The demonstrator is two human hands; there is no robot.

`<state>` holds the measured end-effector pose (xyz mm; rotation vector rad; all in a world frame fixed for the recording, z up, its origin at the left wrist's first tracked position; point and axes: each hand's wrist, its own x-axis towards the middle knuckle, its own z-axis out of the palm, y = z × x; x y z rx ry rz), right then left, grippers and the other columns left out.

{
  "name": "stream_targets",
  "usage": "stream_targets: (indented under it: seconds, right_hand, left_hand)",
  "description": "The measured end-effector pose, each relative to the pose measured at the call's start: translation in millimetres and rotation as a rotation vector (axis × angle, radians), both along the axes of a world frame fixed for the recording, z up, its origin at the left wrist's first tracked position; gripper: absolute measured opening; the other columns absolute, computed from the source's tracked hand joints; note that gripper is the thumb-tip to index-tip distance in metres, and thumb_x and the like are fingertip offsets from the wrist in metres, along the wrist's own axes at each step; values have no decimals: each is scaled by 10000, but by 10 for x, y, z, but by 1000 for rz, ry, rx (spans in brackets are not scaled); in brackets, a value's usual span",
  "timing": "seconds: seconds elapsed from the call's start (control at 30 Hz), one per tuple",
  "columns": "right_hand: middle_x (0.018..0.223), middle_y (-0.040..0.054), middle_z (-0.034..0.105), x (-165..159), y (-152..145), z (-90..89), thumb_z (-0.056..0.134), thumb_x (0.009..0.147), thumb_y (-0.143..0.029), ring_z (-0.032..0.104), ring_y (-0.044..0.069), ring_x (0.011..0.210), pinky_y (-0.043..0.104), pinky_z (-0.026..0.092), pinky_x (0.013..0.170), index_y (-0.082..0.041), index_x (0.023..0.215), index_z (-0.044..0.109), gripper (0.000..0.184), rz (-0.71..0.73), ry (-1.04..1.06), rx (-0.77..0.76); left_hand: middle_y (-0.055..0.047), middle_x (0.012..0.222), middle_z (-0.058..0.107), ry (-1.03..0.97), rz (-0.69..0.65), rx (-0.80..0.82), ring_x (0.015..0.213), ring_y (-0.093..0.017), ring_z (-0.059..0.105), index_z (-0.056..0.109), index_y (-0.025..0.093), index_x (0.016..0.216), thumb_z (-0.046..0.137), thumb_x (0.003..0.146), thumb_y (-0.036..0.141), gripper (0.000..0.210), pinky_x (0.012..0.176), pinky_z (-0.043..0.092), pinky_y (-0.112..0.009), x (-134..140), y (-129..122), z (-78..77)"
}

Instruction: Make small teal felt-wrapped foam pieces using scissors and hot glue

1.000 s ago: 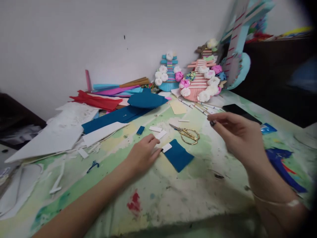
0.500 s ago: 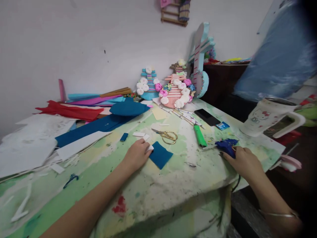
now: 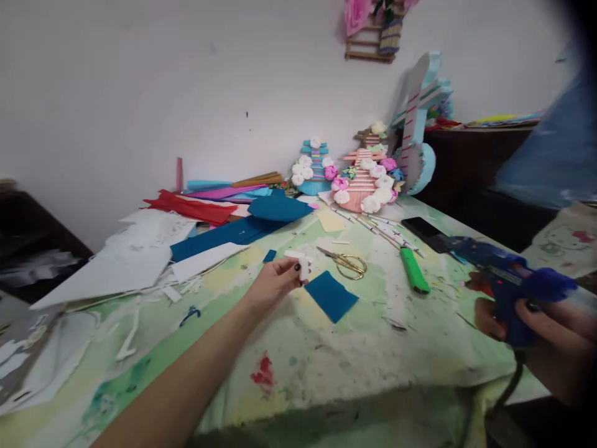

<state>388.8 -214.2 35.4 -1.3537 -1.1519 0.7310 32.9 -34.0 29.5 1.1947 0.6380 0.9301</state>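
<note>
Pinched between the thumb and fingers of my left hand is a small white foam piece, held over the table. Beside it, a dark blue paper square lies flat. My right hand is wrapped round the handle of a blue hot glue gun, lifted at the right with its nozzle pointing left. Gold-handled scissors rest just beyond the square. A small blue rectangular piece sits to the left of them.
A green utility knife and a black phone lie at the right. White sheets and blue paper cover the back left. Flower-trimmed craft pieces stand against the wall. The gun's cord hangs down at the right.
My right hand has picked the glue gun up off the table. My left hand has raised the white piece slightly. The view has turned left.
</note>
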Motion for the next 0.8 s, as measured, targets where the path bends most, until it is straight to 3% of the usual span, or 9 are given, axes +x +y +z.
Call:
stream_targets:
  seconds: [0.1,0.17,0.27,0.37,0.47,0.67,0.8]
  right_hand:
    - [672,35,535,-545,330,212,704,727,-461,389,97,448,269,299,418,-204,977,604,372,231,215,-10]
    - [521,-50,419,-882,592,296,746,709,-418,334,65,393,220,242,395,-181,962,599,376,335,238,-62]
    - [439,-71,378,-1223,954,309,650,804,-448,296,54,358,204,252,377,-146,897,600,320,530,232,-117]
    - [439,-45,434,-1355,1188,215,640,807,-450,360,74,358,207,293,360,-140,876,614,318,650,209,-121]
    - [532,5,525,-1379,1241,83,695,745,-467,460,103,438,215,355,388,-141,796,640,335,557,242,-118]
    - [681,53,655,-1459,1057,-4,799,545,-576,565,161,584,254,475,515,-179,758,693,463,156,215,-204]
    - [677,61,672,-1485,1034,-6,757,532,-658,588,190,625,269,516,564,-203,682,704,482,171,78,-251]
  left_hand:
    - [-59,829,669,-63,-86,-58,710,-119,622,701,121,878,746,726,340,270,744,489,-267,-24,-61,12]
    - [-70,818,678,-61,-97,-75,731,-151,653,701,105,878,775,694,315,289,762,508,-294,-41,-83,35]
    - [-84,831,696,-66,-85,-81,767,-199,682,704,96,892,812,641,287,333,792,528,-339,-77,-76,60]
    - [-88,823,712,-54,-72,-68,787,-207,689,708,102,896,811,639,252,315,784,543,-333,-118,-44,54]
    - [-81,833,724,-17,-19,-56,798,-195,687,717,118,893,799,643,204,277,766,555,-317,-132,-21,41]
    - [-77,820,742,34,21,-47,767,-158,680,744,122,855,759,659,134,198,758,547,-262,-83,-41,64]
    - [-57,757,741,47,35,-77,712,-147,676,755,136,830,757,633,110,198,742,544,-260,-73,-50,55]
